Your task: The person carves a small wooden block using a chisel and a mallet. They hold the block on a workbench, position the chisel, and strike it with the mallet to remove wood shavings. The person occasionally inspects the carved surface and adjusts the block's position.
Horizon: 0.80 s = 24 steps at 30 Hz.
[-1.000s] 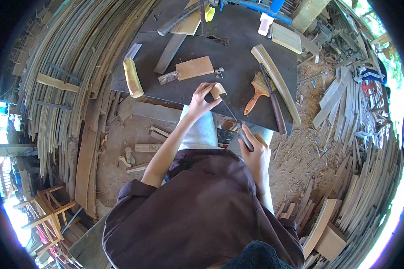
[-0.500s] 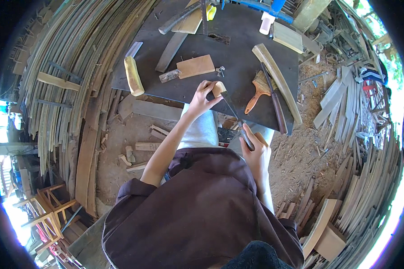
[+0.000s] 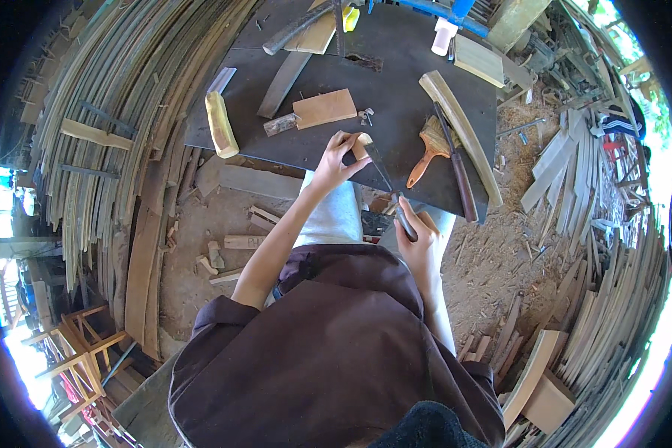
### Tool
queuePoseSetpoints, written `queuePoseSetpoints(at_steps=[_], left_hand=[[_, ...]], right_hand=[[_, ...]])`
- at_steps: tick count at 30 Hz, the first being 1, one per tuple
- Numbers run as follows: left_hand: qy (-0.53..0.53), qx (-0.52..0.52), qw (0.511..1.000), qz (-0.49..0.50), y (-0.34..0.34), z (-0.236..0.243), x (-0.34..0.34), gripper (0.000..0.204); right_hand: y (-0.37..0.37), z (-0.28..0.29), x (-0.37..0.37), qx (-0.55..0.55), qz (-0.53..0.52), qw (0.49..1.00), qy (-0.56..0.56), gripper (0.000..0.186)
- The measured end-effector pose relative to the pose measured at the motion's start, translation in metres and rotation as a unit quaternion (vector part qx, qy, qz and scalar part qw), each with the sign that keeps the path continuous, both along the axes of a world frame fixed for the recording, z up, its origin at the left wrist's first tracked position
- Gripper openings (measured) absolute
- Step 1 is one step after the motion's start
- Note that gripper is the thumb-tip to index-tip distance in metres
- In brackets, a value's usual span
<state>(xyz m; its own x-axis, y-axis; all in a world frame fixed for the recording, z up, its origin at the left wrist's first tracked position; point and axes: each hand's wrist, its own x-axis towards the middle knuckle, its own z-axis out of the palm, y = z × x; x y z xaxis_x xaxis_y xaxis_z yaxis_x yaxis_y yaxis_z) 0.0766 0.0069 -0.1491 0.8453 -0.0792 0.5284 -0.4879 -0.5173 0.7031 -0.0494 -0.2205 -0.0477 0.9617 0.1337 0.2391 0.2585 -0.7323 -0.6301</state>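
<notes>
At the near edge of the dark worktable (image 3: pixel 261 142), I see my right hand (image 3: pixel 418 239) clenched on a dark-handled tool (image 3: pixel 396 201), blade running up to a small wood piece (image 3: pixel 361 143). My left hand (image 3: pixel 336 158) pinches that piece against the tabletop. Beyond: a brush (image 3: pixel 428 145), a flat board (image 3: pixel 324 108), a pale billet (image 3: pixel 220 123).

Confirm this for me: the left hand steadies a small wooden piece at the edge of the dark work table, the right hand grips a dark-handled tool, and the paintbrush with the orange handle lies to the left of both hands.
Not quite. In the head view the paintbrush lies to the right of the hands, beside the curved wooden slat. The rest holds: the left hand steadies the small wooden piece at the edge of the dark work table, and the right hand grips the dark-handled tool.
</notes>
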Motion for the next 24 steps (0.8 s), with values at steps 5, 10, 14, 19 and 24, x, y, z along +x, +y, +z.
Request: queuePoseSetpoints(at_steps=[5, 10, 14, 19, 24], left_hand=[[0.015, 0.004, 1.0, 0.005, -0.001, 0.003, -0.001, 0.052], [0.002, 0.007, 1.0, 0.006, -0.001, 0.001, 0.0, 0.053], [0.017, 0.002, 1.0, 0.001, -0.002, 0.001, 0.0, 0.055], [-0.005, 0.013, 1.0, 0.004, -0.002, 0.001, 0.001, 0.054], [0.0, 0.015, 1.0, 0.008, -0.001, 0.001, 0.001, 0.053]], right_hand=[[-0.004, -0.001, -0.003, 0.001, 0.004, 1.0, -0.011, 0.047], [-0.003, -0.004, -0.003, -0.005, 0.001, 1.0, -0.001, 0.047], [0.002, -0.013, 0.006, 0.011, 0.005, 1.0, -0.027, 0.047], [-0.006, -0.009, -0.003, 0.002, 0.001, 1.0, 0.019, 0.047], [0.004, -0.01, 0.011, -0.001, 0.009, 0.999, -0.03, 0.049]])
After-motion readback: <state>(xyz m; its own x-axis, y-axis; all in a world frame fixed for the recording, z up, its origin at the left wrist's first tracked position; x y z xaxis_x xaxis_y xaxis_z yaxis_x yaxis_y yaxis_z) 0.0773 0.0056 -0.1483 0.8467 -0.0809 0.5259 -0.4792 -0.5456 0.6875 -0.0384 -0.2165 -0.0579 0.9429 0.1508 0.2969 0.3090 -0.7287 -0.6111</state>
